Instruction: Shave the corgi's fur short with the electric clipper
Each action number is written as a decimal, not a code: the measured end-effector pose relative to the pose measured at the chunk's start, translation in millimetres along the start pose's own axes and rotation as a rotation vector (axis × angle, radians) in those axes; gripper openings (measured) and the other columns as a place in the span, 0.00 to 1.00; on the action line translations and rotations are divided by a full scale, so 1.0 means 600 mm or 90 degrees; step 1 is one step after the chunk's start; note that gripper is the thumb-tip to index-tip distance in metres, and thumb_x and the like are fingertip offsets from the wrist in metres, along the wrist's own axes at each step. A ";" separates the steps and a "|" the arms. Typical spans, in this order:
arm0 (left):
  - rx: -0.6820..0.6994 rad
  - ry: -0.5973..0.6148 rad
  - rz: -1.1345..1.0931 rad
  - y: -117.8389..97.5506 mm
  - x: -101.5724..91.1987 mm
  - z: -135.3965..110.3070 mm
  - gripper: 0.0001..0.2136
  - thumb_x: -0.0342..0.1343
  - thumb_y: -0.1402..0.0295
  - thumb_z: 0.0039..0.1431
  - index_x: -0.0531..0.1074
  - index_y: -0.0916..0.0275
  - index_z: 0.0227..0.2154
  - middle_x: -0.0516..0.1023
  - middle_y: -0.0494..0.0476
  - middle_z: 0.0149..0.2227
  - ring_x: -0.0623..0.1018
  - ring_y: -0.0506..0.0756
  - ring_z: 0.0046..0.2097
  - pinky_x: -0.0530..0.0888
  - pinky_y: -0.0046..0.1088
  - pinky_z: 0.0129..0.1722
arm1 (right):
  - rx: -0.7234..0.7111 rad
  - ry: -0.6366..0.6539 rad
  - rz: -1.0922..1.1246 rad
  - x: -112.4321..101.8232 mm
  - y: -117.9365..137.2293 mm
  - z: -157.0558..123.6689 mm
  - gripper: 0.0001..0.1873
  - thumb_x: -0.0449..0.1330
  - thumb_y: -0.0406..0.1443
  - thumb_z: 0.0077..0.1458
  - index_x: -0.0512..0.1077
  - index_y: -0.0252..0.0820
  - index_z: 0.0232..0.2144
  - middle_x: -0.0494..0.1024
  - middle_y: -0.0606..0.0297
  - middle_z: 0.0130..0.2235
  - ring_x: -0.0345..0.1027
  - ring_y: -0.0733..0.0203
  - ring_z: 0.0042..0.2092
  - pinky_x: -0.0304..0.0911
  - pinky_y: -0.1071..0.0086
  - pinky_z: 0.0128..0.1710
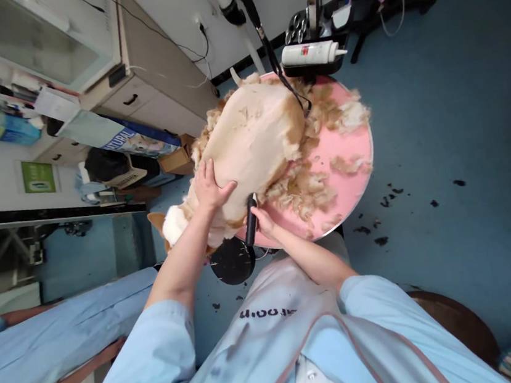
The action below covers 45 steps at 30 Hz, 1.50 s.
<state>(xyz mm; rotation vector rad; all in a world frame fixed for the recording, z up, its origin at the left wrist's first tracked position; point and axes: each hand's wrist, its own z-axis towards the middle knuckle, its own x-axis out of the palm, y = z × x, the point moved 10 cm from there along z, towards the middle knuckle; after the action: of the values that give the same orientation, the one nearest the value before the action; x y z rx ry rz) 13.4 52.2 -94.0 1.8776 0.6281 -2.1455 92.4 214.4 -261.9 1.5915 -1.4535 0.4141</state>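
Note:
A dog [253, 136] with a closely clipped cream back lies or stands on the round pink table [353, 189]; which of the two I cannot tell. Its head points to the lower left, with an orange ear and white fur. My left hand [211, 189] rests flat near its shoulders, thumb and fingers spread. In my right hand [265, 222] is a black hair clipper [250, 222], its tip against the dog's side. Tufts of cut fur [305, 195] are heaped along that side. The right fingers are partly hidden behind the clipper.
A black holder [330, 64] with a white bottle [311, 54] and several scissors [297, 28] stands at the table's far edge. A black strap [272, 53] hangs over the dog. A round black stool [232, 261] is below. A co-worker in blue [68, 339] is at left.

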 end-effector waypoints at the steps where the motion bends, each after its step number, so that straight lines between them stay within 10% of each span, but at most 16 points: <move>1: 0.004 -0.001 0.002 0.000 -0.001 0.000 0.49 0.61 0.43 0.46 0.56 0.64 0.68 0.58 0.71 0.69 0.59 0.72 0.69 0.58 0.53 0.67 | -0.021 -0.039 0.015 -0.020 0.016 0.004 0.21 0.60 0.53 0.54 0.71 0.40 0.30 0.76 0.67 0.22 0.67 0.64 0.22 0.58 0.73 0.19; 4: 0.011 -0.008 0.007 0.001 -0.003 0.002 0.49 0.60 0.42 0.46 0.56 0.65 0.68 0.60 0.71 0.68 0.61 0.71 0.68 0.59 0.52 0.66 | -0.064 -0.091 0.045 -0.056 0.050 -0.002 0.21 0.62 0.53 0.53 0.71 0.42 0.34 0.77 0.68 0.25 0.70 0.63 0.26 0.62 0.73 0.22; 10: 0.015 -0.003 0.014 0.009 -0.001 0.006 0.48 0.59 0.42 0.47 0.56 0.63 0.68 0.60 0.71 0.68 0.61 0.69 0.68 0.60 0.50 0.66 | -0.019 0.078 -0.086 0.006 0.047 -0.024 0.22 0.63 0.55 0.51 0.69 0.42 0.32 0.75 0.69 0.23 0.61 0.68 0.19 0.53 0.73 0.18; 16: 0.005 0.009 0.019 0.010 -0.002 0.011 0.49 0.58 0.41 0.47 0.56 0.65 0.68 0.59 0.71 0.68 0.61 0.69 0.68 0.60 0.50 0.66 | -0.081 -0.060 -0.066 -0.051 0.117 -0.010 0.24 0.61 0.57 0.52 0.67 0.42 0.32 0.76 0.68 0.24 0.65 0.66 0.22 0.55 0.73 0.19; 23: -0.015 0.037 0.014 0.006 -0.004 0.017 0.48 0.59 0.44 0.46 0.55 0.64 0.68 0.60 0.70 0.68 0.60 0.70 0.69 0.60 0.50 0.66 | -0.010 0.090 -0.128 0.044 0.066 -0.040 0.19 0.63 0.52 0.54 0.67 0.44 0.32 0.73 0.73 0.21 0.58 0.70 0.17 0.50 0.74 0.17; 31: -0.017 0.044 0.005 0.013 0.000 0.016 0.49 0.59 0.43 0.47 0.54 0.64 0.68 0.59 0.71 0.68 0.60 0.71 0.68 0.59 0.52 0.66 | -0.077 -0.038 -0.074 -0.043 0.158 -0.023 0.24 0.60 0.57 0.53 0.68 0.42 0.31 0.76 0.68 0.23 0.65 0.67 0.22 0.56 0.73 0.21; 38: 0.005 0.044 0.012 0.014 -0.007 0.014 0.49 0.58 0.42 0.48 0.55 0.66 0.68 0.59 0.72 0.68 0.61 0.70 0.68 0.60 0.50 0.66 | -0.026 0.091 -0.135 0.003 0.134 -0.040 0.22 0.59 0.55 0.55 0.68 0.42 0.32 0.74 0.69 0.23 0.58 0.69 0.18 0.50 0.74 0.18; 45: -0.009 0.052 -0.003 0.019 -0.007 0.017 0.50 0.57 0.40 0.46 0.56 0.65 0.68 0.60 0.72 0.68 0.62 0.71 0.68 0.60 0.52 0.65 | -0.062 -0.028 -0.104 -0.088 0.223 -0.008 0.23 0.61 0.55 0.53 0.68 0.42 0.28 0.76 0.66 0.23 0.66 0.65 0.22 0.58 0.73 0.20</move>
<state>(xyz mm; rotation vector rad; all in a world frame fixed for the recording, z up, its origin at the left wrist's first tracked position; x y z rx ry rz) 10.1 37.0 -90.6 1.9675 0.6622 -2.0702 -41.3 264.7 -247.2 1.6353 -1.3435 0.2122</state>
